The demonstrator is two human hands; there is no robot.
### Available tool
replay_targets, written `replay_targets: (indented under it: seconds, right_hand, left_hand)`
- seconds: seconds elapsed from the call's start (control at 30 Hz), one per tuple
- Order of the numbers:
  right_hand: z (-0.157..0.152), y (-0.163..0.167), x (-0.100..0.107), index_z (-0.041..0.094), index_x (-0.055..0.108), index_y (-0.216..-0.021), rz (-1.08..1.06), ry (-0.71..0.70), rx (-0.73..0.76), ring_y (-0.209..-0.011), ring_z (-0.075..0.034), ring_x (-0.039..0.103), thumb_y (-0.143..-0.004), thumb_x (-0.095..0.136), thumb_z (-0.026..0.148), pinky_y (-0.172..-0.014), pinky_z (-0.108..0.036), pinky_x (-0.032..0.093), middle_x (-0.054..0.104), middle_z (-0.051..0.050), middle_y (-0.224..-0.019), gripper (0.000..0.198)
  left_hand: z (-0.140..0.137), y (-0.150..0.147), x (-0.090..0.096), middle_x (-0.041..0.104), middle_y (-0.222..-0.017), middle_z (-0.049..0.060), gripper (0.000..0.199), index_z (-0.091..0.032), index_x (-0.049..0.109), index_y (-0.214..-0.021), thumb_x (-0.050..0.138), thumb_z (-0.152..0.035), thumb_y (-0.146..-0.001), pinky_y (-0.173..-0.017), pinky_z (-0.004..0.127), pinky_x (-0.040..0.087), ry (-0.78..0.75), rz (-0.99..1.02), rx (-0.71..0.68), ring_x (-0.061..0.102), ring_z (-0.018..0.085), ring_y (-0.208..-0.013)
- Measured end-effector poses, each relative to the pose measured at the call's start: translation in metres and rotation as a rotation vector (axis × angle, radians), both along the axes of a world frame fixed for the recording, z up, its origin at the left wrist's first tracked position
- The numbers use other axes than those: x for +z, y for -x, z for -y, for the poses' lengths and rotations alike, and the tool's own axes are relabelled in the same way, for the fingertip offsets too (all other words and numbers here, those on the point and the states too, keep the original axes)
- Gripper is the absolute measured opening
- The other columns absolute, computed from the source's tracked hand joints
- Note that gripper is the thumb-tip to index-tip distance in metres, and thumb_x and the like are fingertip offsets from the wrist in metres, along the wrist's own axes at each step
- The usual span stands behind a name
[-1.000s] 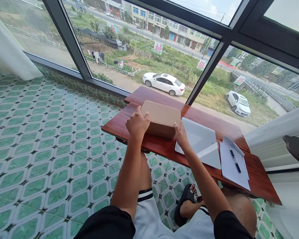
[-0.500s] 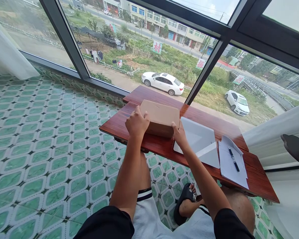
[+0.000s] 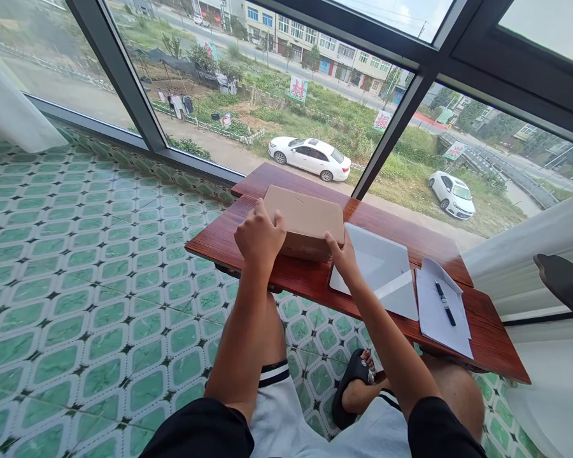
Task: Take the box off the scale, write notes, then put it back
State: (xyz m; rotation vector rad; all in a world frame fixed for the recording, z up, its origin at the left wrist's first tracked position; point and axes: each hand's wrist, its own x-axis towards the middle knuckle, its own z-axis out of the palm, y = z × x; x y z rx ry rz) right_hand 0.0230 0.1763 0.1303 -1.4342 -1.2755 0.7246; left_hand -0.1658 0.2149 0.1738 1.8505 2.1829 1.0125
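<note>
A closed brown cardboard box point(image 3: 308, 215) is at the left part of the reddish wooden table point(image 3: 210, 238). My left hand point(image 3: 260, 234) grips its left end, thumb at the near top edge and the other fingers partly hidden behind the side. At the near right corner, my right hand point(image 3: 342, 253) holds the box with the thumb against the front edge; its remaining fingers are mostly out of sight. Just right of the box lies a flat silver-grey laptop-like slab point(image 3: 379, 264), partly covered by my right forearm.
White papers point(image 3: 437, 331) lie toward the table's right end, with a dark pen point(image 3: 445, 302) on top. Large windows with dark frames point(image 3: 391, 127) stand beyond the table. A dark curved object point(image 3: 563, 283) juts in at the right, near a white curtain point(image 3: 530, 299).
The whole view has shifted slightly. The box looks tipped up or turned a little at its left end, with both hands keeping their hold.
</note>
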Motion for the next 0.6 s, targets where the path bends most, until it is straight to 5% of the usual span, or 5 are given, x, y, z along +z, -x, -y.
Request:
replay_targets:
  seconds: [0.6]
  right_hand:
    - [0.023,-0.045,0.013,0.023,0.046,-0.145,-0.025,-0.050,-0.078,-0.126,-0.027,0.053,-0.087,0.059,0.060,-0.107,-0.041,0.044,0.057,-0.008,-0.136,0.070]
  left_hand:
    - [0.020,-0.036,0.012,0.064,-0.129,0.018,0.062,-0.013,0.042,-0.145,0.032,-0.046,-0.093,-0.084,0.042,0.050,-0.101,-0.010,-0.124,0.066,0.035,-0.104]
